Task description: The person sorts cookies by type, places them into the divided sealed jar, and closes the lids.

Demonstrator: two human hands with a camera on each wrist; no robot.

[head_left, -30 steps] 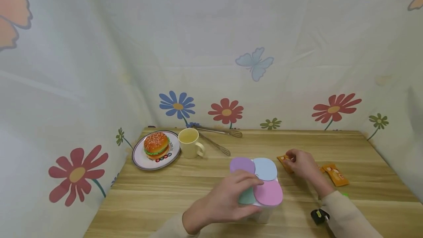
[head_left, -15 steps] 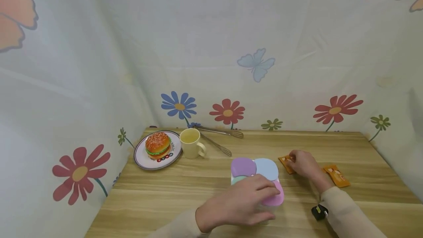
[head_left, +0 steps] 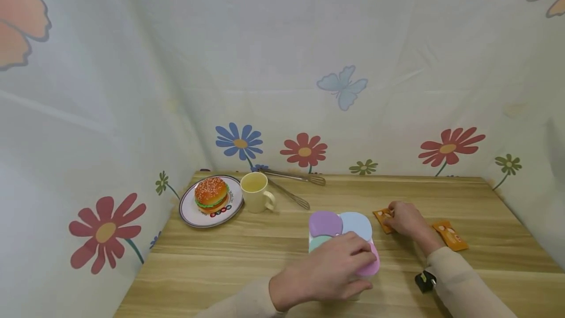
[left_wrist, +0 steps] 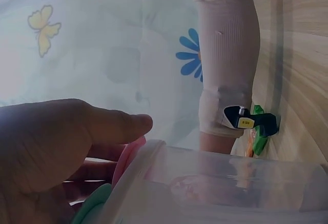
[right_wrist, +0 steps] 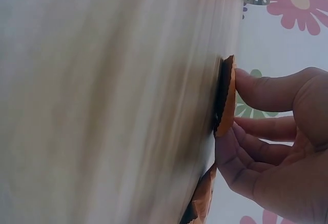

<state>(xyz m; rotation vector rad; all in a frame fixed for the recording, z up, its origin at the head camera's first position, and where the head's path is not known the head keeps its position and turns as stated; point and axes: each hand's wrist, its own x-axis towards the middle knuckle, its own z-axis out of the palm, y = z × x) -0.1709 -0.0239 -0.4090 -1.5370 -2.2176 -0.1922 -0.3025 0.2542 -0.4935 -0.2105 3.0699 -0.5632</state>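
Observation:
My left hand (head_left: 328, 271) lies over a clear container (left_wrist: 246, 185) topped with four-petal lids: purple (head_left: 325, 224), light blue (head_left: 356, 225), green (head_left: 320, 243) and pink (head_left: 375, 265). Its fingers rest on the pink lid and cover part of the top. In the left wrist view the thumb stretches past the container's rim, apart from the fingers. To the right, my right hand (head_left: 408, 220) pinches a small orange packet (right_wrist: 228, 98) between thumb and fingers, close to the tabletop. Another orange packet (head_left: 450, 235) lies beside the right wrist.
A plate (head_left: 190, 212) with a hamburger (head_left: 212, 194) stands at the back left, beside a yellow mug (head_left: 254, 193). Two metal utensils (head_left: 293, 198) lie behind the mug. A green-edged item (left_wrist: 260, 142) shows beyond the right sleeve. Flowered cloth (head_left: 265, 63) hangs around the table.
My left hand has moved right across the lids, from over the green one onto the pink one. The right hand stays at its orange packet.

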